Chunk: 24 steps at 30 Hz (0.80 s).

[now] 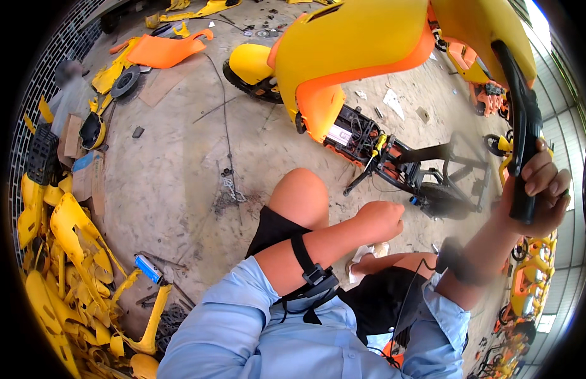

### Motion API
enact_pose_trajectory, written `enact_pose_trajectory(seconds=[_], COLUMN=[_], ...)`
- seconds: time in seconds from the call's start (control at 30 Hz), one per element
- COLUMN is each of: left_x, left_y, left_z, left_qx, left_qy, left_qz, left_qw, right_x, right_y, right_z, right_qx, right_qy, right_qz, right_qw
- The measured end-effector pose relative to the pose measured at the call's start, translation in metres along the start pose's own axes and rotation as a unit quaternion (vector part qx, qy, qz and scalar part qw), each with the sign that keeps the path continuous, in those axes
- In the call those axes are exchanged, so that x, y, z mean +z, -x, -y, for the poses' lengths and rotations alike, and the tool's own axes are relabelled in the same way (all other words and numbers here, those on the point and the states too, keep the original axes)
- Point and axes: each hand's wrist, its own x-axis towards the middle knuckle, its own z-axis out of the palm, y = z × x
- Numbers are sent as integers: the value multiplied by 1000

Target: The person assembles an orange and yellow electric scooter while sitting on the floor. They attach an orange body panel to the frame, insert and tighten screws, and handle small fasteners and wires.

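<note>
A yellow and orange scooter (pixel 362 50) stands in front of me, its rear part stripped of covers. The fingers of my right hand (pixel 540 189) wrap around the black handlebar grip (pixel 525 151) at the right. My left hand (pixel 379 221) is curled closed in front of the bare frame, apart from it; whatever lies inside the fist is hidden. A screwdriver with a yellow handle (pixel 379 144) rests on the open chassis, beside cables and a box with a pale label (pixel 339 134). The rear wheel (pixel 439 199) looks blurred.
Yellow body panels (pixel 72 278) pile up on the left, near a blue can (pixel 148 269). An orange panel (pixel 167 52) and a loose tyre (pixel 125 82) lie farther back. A cable (pixel 227 120) and chain (pixel 233 189) cross the floor. More scooters (pixel 530 278) line the right.
</note>
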Motion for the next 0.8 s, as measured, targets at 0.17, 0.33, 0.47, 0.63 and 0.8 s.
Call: enact_pose_trajectory(seconds=[0.17,0.33,0.47,0.63,0.8], left_x=[1,5,7,7,7], left_y=[3,4,6,3,3], left_z=[4,1,-1,-3,-3], left_qx=[16,28,33,35,49], left_qy=[-15,-17,-13,-20,-7], left_qz=[-23,-11,-3,0,-2], left_qw=[1000,999,999,999,999], right_x=[4,17,33,62,92], right_y=[2,-2,-8,-20,-39], right_z=[3,8,13,18,20], right_qx=[33,30,31,30,26], right_qy=[-35,-26,-25,-47,-47], right_qz=[-44,-77,-81,-119,-151], right_qw=[998,996,996,991,987])
